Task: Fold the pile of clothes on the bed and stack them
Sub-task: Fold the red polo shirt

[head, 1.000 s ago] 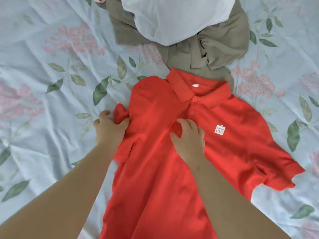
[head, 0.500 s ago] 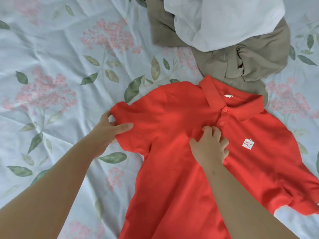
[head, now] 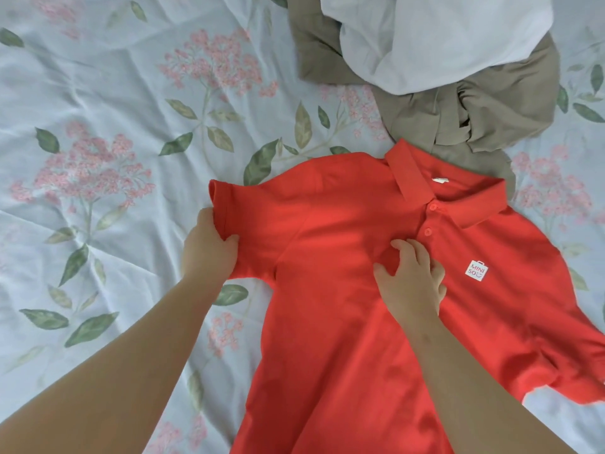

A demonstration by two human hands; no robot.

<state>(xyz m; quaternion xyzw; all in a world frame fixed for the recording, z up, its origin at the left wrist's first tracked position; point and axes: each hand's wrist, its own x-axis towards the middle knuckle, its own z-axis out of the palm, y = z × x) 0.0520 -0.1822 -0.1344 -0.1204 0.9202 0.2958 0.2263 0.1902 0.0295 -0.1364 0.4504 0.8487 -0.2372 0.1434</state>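
Most of the view is taken up by a pale floral bedsheet (head: 98, 93), wrinkled and spreading under everything. One red polo shirt (head: 327, 322) is lying on it front side up, collar pointing away from the person and hem running off the near edge of the view. Beyond the collar, a crumpled khaki garment (head: 491, 109) is sitting in a heap, its near edge tucked under the polo's collar, and a white garment (head: 425, 37) is resting on top of it. The person's left hand (head: 208, 249) is pinching the cuff of the shirt's short sleeve (head: 235, 217), thumb on top and fingers tucked beneath, holding it out to the side. Their right hand (head: 412, 280) is pressing down on the chest with fingers spread and lightly bent, just below the two buttons (head: 428, 231). Beside that hand, a small white logo patch (head: 476, 271) is showing on the chest.
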